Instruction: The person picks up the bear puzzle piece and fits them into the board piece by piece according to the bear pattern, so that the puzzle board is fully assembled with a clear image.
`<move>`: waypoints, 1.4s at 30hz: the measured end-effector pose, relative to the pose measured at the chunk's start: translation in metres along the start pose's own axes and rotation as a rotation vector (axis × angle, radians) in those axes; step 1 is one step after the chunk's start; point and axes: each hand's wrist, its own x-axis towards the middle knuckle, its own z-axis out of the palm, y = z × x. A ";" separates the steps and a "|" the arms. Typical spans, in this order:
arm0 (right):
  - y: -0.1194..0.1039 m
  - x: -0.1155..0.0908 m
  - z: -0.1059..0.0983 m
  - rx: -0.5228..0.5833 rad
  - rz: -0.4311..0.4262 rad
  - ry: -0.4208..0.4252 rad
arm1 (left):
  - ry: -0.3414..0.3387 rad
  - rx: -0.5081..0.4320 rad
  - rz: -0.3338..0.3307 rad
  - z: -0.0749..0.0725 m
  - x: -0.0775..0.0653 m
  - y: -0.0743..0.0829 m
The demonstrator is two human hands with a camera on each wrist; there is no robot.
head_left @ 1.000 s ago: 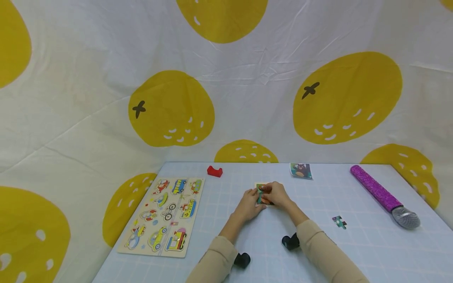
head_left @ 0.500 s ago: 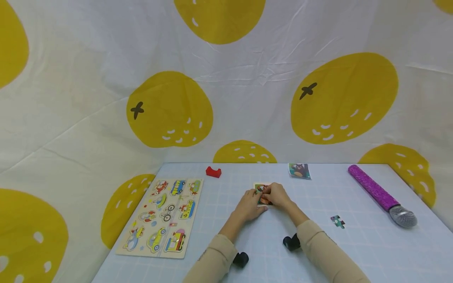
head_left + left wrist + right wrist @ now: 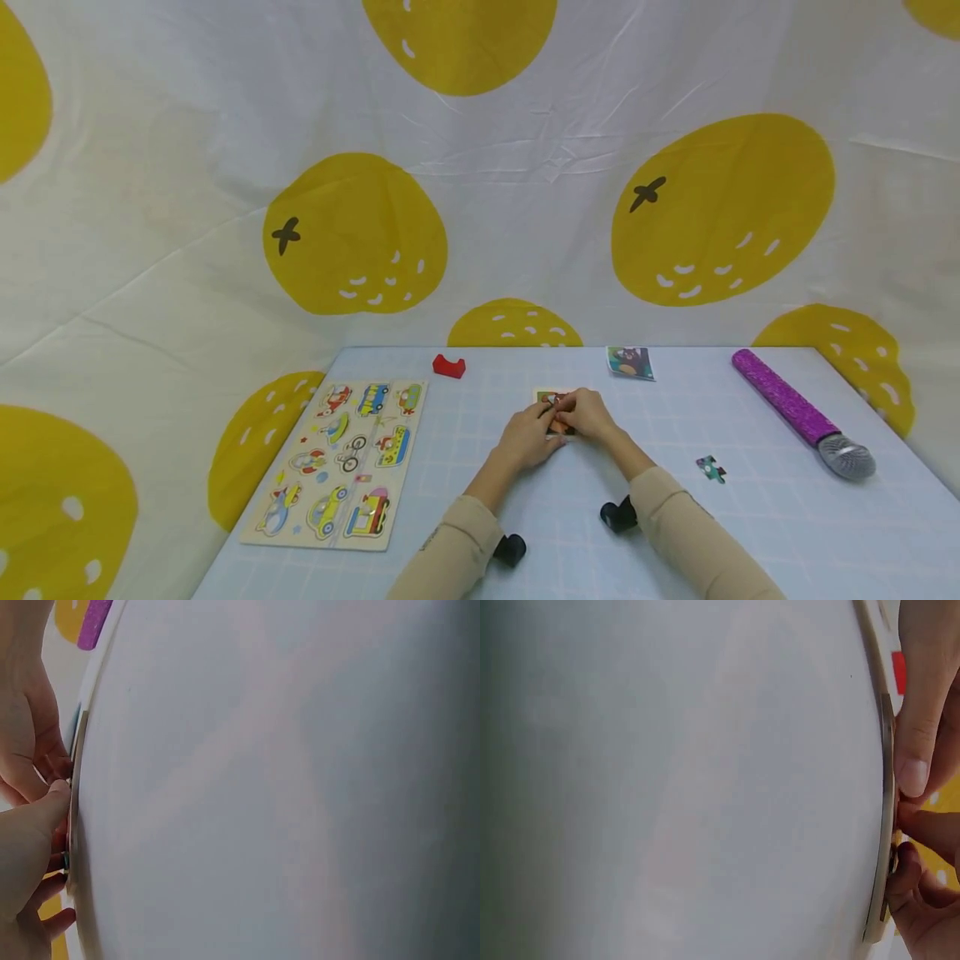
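A small wooden jigsaw board with a red-brown picture lies mid-table, partly covered by both hands; the wrist views show its thin edge almost side-on. The left hand rests over its left part, fingers on the picture side and thumb at the near edge. From the right, the right hand reaches onto the picture. Its thumb and bent forefinger pinch what seems to be a puzzle piece, hidden by the fingers. The fingertips of the two hands meet closely. A loose teal puzzle piece lies to the right.
A wooden board of vehicle shapes lies at left. Behind are a red block and a picture card. A purple glitter microphone lies at right. Printed cloth hangs behind the table.
The right hand has shifted slightly on the board, and more of the red-brown picture shows near its fingers. The left hand stays in place. The whole view has drifted a little.
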 end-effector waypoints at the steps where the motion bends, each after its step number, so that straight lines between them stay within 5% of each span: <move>1: 0.000 0.000 -0.001 0.002 -0.004 -0.012 | 0.002 0.009 0.001 0.000 0.000 0.000; 20: 0.009 -0.013 -0.012 0.122 -0.016 -0.026 | 0.001 0.082 -0.021 0.005 0.002 0.004; 28: 0.029 -0.042 -0.061 0.131 0.040 0.029 | -0.030 0.021 -0.039 0.003 0.001 0.002; 42: 0.094 -0.134 -0.152 -0.023 0.208 -0.051 | -0.044 -0.073 -0.023 0.006 0.001 -0.003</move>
